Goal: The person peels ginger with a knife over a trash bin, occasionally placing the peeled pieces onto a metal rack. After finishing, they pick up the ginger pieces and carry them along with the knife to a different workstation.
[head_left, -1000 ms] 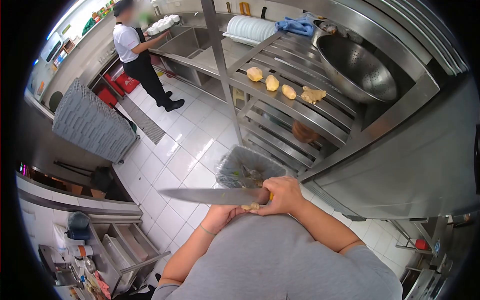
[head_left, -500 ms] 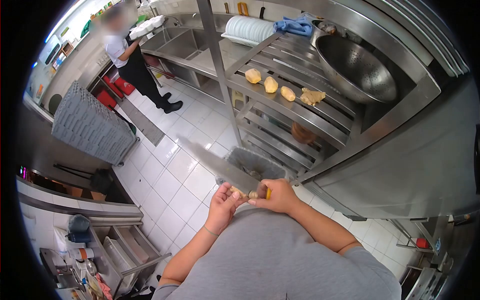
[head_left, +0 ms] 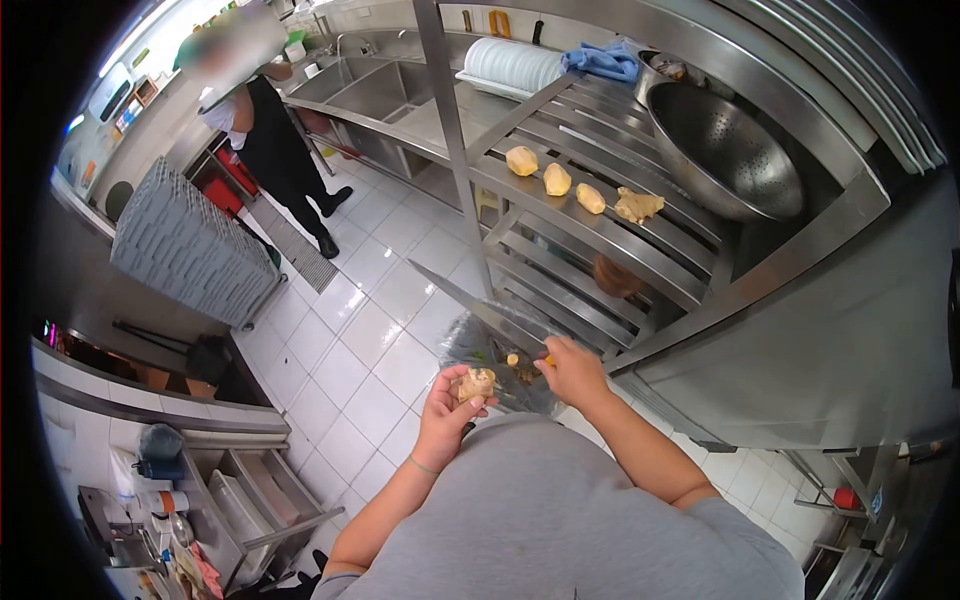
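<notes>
A commercial kitchen: steel racks [head_left: 590,225], sinks [head_left: 375,90], stacked plates [head_left: 510,65], big colander [head_left: 725,150].

The left hand [head_left: 447,402] was cupped, palm up; the right hand [head_left: 574,368] — at its 3 o'clock — was fisted.

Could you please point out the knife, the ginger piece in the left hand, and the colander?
knife [head_left: 470,303], head view, middle of the blade.
ginger piece [head_left: 476,383], head view, its pale peeled face.
colander [head_left: 725,145], head view, perforated inner wall.

No words, labels or numbers can be read anywhere here; everything with print on it is too blurry.
</notes>
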`<state>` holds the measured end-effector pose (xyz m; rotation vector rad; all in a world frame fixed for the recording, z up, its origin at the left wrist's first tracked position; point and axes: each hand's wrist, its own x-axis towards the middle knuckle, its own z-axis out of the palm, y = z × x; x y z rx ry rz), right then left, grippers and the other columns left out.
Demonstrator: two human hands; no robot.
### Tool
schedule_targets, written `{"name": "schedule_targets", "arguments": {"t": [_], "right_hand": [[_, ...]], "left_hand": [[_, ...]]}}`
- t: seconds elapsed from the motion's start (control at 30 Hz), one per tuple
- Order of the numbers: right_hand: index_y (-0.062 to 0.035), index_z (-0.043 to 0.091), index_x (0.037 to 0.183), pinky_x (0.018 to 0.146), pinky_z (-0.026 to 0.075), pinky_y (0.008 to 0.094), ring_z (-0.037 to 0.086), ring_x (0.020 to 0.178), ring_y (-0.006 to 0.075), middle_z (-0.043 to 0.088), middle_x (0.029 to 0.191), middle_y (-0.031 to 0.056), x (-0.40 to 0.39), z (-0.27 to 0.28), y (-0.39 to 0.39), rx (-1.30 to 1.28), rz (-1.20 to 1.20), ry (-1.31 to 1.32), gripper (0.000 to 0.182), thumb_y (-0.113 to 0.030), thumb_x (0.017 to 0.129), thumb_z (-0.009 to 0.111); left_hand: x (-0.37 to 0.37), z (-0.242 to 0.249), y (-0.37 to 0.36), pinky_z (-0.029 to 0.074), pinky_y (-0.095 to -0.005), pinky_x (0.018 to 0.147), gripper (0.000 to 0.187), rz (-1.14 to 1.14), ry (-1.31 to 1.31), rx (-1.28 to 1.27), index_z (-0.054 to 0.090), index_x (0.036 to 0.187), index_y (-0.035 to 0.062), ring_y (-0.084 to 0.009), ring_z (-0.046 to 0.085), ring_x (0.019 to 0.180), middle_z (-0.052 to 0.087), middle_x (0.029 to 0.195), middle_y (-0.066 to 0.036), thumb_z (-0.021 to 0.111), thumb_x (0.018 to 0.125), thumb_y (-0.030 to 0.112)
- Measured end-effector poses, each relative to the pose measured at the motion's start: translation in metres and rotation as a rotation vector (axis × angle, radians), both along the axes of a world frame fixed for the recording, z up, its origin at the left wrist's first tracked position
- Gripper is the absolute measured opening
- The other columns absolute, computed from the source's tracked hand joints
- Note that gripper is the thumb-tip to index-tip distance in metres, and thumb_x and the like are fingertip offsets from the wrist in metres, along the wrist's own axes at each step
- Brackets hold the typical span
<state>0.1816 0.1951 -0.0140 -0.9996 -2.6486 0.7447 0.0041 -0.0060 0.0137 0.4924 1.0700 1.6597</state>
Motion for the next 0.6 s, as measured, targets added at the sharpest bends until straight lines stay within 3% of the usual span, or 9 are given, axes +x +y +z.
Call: {"name": "schedule_targets", "arguments": {"t": [0.17,0.27,0.33,0.43,0.6], "right_hand": [[-0.0046,0.065,0.112,0.085,0.056,0.0476,0.07,0.104,0.0391,0.075,0.108,0.0172,0.002,0.007,0.002,-0.132,-0.109,-0.005,0.028,-0.028,0.098,0.07],[-0.0039,0.069,0.106,0.084,0.056,0.0415,0.073,0.097,0.032,0.077,0.101,0.013,0.001,0.024,-0.006,-0.334,-0.162,0.196,0.029,-0.032,0.099,0.071],[-0.0031,0.073,0.101,0.079,0.055,0.0353,0.072,0.087,0.022,0.076,0.092,0.0085,-0.003,0.037,-0.012,-0.705,-0.149,0.394,0.037,-0.039,0.093,0.08],[-0.002,0.075,0.099,0.074,0.054,0.0321,0.067,0.08,0.0152,0.074,0.084,0.0051,-0.004,0.084,-0.027,-0.684,-0.09,0.234,0.047,-0.043,0.084,0.09],[-0.0015,0.076,0.093,0.069,0.053,0.0311,0.065,0.074,0.0132,0.072,0.08,0.0045,-0.007,0.074,-0.038,-0.707,-0.095,0.25,0.049,-0.045,0.078,0.094]], "left_hand": [[-0.002,0.003,-0.002,0.056,-0.0312,0.084,0.046,-0.055,0.141,0.005,0.045,0.138,0.0092,-0.023,0.07,0.108,0.065,0.136,-0.014,0.07,0.099,0.01],[0.0,0.003,-0.001,0.055,-0.0315,0.09,0.044,-0.012,0.187,0.022,0.046,0.137,0.0084,-0.0213,0.067,0.113,0.061,0.143,-0.015,0.069,0.1,0.008],[0.005,0.009,0.004,0.049,-0.0327,0.107,0.046,0.044,0.265,0.116,0.047,0.139,0.0047,-0.0205,0.061,0.127,0.06,0.143,-0.013,0.068,0.099,0.0],[0.008,0.017,0.006,0.044,-0.0339,0.114,0.049,0.054,0.336,0.106,0.05,0.141,0.0015,-0.0206,0.058,0.132,0.059,0.145,-0.013,0.069,0.097,-0.002],[0.01,0.019,0.007,0.046,-0.0351,0.113,0.053,0.02,0.467,0.164,0.053,0.142,-0.0001,-0.0205,0.058,0.133,0.06,0.145,-0.013,0.073,0.093,-0.004]]}}
